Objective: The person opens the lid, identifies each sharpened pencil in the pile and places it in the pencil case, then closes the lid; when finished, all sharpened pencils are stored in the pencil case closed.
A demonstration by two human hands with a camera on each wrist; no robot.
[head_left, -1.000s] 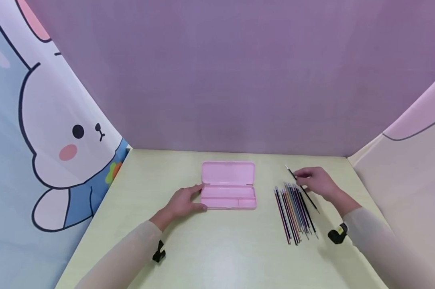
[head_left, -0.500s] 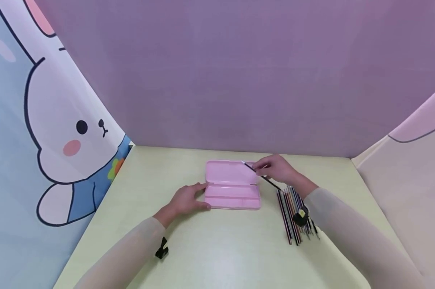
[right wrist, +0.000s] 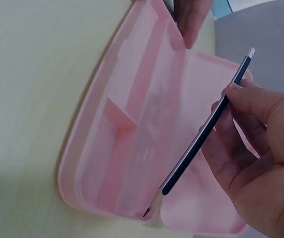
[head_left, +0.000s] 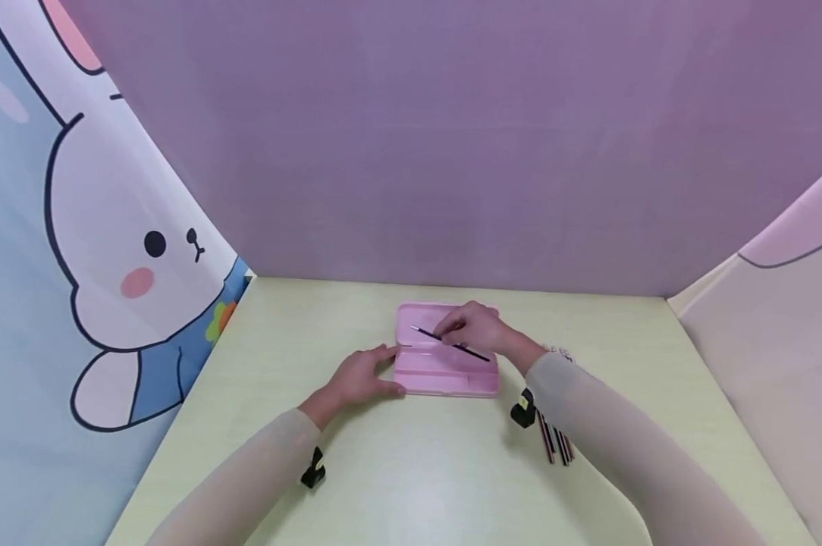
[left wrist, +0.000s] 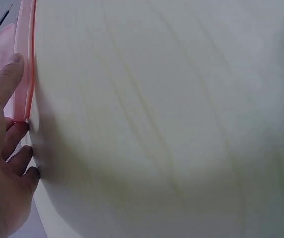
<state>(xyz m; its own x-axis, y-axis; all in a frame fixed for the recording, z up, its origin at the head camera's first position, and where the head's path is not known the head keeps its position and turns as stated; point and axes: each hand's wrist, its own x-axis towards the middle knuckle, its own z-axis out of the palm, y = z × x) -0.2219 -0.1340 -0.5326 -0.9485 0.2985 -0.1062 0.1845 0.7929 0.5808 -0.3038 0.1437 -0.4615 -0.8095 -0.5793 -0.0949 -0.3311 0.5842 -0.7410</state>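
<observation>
A pink pencil case [head_left: 425, 362] lies open on the table, its lid folded back. My left hand [head_left: 359, 377] holds the case's left end, with the thumb [left wrist: 8, 77] against the front wall. Over the case, my right hand [head_left: 478, 326] pinches a dark pencil [right wrist: 196, 141] between thumb and fingers. The pencil slants, its white eraser end up to the left and its sharpened tip near the right end of the tray in the head view. No pencils show in the visible tray compartments [right wrist: 117, 163].
Several loose pencils [head_left: 564, 449] lie in a bunch right of the case, mostly hidden under the right sleeve [head_left: 609, 425]. A purple backdrop [head_left: 452, 152] rises behind the table [head_left: 397, 470]. A rabbit-print cloth [head_left: 104, 258] hangs at the left.
My right hand has carried the pencil leftward from beside the bunch to above the case. My left hand stays at the case's left end.
</observation>
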